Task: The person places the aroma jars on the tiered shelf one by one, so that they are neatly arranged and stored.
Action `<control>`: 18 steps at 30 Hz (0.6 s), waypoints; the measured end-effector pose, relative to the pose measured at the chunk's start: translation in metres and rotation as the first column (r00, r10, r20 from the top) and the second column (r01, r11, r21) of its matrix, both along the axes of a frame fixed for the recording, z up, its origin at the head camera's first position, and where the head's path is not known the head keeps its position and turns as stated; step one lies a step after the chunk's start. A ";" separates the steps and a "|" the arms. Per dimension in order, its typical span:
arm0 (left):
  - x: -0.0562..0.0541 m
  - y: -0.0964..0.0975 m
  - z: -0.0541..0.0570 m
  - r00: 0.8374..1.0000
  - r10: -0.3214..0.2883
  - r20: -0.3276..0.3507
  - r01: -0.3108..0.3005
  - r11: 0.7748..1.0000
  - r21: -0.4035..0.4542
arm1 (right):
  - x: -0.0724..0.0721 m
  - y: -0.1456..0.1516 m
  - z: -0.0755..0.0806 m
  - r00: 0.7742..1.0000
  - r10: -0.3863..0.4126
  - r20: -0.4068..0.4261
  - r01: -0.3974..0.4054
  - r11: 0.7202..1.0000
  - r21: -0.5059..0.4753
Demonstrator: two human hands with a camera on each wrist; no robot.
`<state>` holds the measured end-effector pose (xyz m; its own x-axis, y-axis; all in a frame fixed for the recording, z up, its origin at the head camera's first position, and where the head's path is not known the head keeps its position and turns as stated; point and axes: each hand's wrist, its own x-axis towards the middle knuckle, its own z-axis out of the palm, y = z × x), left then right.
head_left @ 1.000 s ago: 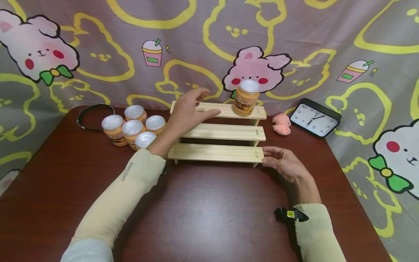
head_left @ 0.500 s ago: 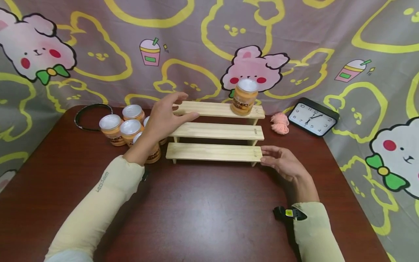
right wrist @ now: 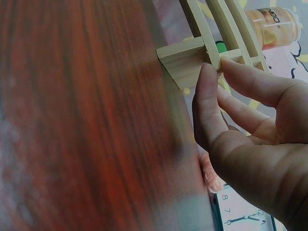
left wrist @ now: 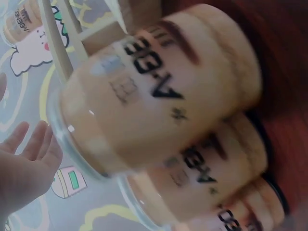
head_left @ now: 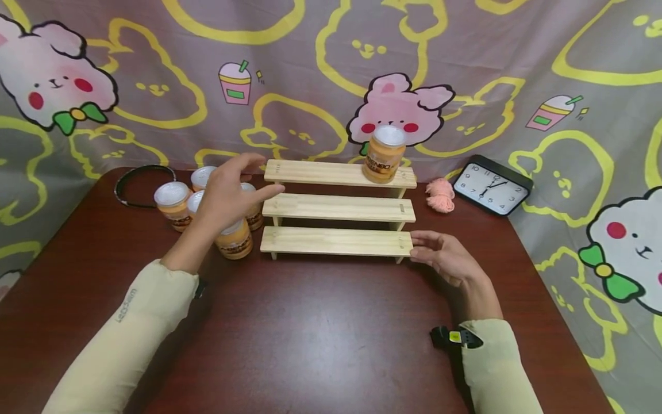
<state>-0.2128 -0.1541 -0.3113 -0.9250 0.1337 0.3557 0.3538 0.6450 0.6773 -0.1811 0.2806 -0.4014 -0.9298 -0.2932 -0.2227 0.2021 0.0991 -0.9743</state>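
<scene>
A three-tier wooden display shelf [head_left: 336,240] stands at the middle of the table. On its top tier, toward the right end, sits an orange jar [head_left: 384,158] with a silvery lid. My right hand [head_left: 452,259] pinches the right end of the lowest board between thumb and fingers, as the right wrist view shows. My left hand [head_left: 222,198] is in the air over a cluster of several similar jars [head_left: 235,241] left of the shelf, fingers and thumb spread, holding nothing. It hides part of that cluster. In the left wrist view, the nearest jar [left wrist: 159,91] fills the centre.
Behind the jars lies a dark hoop [head_left: 120,187]. Pink yarn [head_left: 441,195] and a black-framed clock [head_left: 492,185] are right of the shelf. A patterned cloth [head_left: 305,57] hangs behind the brown table [head_left: 320,339].
My left hand has moved left, from over the shelf's top tier to above the jar cluster. The right hand stays on the lowest board's end.
</scene>
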 end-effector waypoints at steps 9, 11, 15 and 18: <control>0.012 -0.026 -0.004 0.998 0.052 0.034 -0.050 0.997 -0.051 | 0.000 -0.002 0.001 1.000 -0.007 0.014 0.007 1.000 0.020; 0.015 -0.031 -0.004 0.998 0.050 0.028 -0.049 0.997 -0.060 | -0.001 -0.001 0.001 1.000 -0.009 0.016 0.009 1.000 0.018; 0.022 -0.040 -0.004 0.997 0.072 -0.006 -0.072 0.994 -0.077 | -0.001 -0.001 0.001 1.000 -0.013 0.019 0.012 1.000 0.022; 0.027 -0.046 -0.008 0.997 0.082 -0.012 -0.083 0.995 -0.055 | -0.001 -0.001 0.000 1.000 -0.011 0.016 0.011 1.000 0.020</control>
